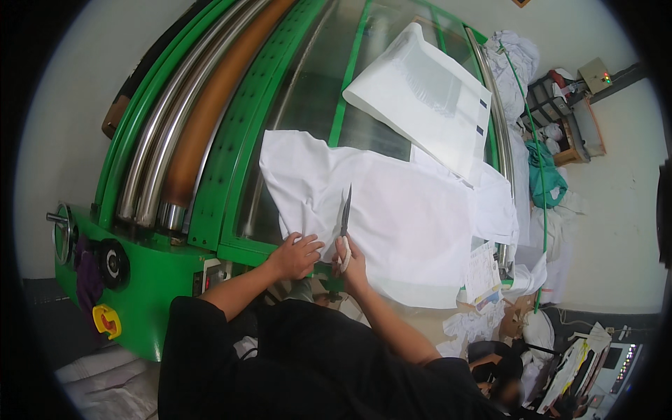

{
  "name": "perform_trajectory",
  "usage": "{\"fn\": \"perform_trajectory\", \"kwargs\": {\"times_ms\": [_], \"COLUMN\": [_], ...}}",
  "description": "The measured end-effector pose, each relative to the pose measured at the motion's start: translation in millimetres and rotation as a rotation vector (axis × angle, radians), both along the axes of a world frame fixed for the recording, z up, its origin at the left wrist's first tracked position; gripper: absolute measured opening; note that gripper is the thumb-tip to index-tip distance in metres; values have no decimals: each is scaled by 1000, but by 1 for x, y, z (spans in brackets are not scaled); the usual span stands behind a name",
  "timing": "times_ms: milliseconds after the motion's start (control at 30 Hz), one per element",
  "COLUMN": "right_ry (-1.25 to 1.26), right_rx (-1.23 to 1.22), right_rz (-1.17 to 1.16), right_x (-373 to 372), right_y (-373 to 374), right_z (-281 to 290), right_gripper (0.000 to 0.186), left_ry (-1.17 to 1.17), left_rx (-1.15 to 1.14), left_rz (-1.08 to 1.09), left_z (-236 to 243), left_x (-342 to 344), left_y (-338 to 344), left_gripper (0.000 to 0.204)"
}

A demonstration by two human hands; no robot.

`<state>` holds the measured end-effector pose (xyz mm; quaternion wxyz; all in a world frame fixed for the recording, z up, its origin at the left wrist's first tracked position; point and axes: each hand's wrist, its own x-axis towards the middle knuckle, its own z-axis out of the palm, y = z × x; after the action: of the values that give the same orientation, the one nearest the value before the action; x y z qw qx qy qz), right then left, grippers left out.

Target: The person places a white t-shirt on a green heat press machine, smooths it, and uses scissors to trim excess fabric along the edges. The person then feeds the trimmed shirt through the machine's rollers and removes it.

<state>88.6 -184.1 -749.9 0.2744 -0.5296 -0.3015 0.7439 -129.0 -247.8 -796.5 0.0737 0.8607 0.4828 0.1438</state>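
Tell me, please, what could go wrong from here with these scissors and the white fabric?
The scissors in the right hand point over the white fabric, so a slip of the tip might snag or mark it. The left hand rests beside the scissors, so a sudden swing could nick its fingers. The fabric is creased near that hand, so a fold might get caught.

A pale wall (619, 238) stands at three o'clock, another grey wall (66, 133) at nine to ten, under soft, even light. A green machine (150, 294) spans eight to one o'clock, metal rollers (150, 140) at ten, its tabletop (308, 91) dark and glossy toward twelve. A beige control box (595, 75) sits at two, a lit panel (619, 367) at four.
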Motion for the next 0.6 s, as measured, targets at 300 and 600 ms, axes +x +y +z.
{"fn": "perform_trajectory", "kwargs": {"times_ms": [300,600], "right_ry": [-141,-137], "right_rx": [26,119], "right_rz": [69,98], "right_x": [-8,-21], "right_y": [23,76], "right_z": [-1,-10], "right_gripper": [73,65], "left_ry": [-63,-40], "left_rx": [21,-14], "left_rz": [-6,-26], "left_z": [-2,-1], "left_x": [-1,-4], "left_y": [3,2], "left_gripper": [35,35]}}
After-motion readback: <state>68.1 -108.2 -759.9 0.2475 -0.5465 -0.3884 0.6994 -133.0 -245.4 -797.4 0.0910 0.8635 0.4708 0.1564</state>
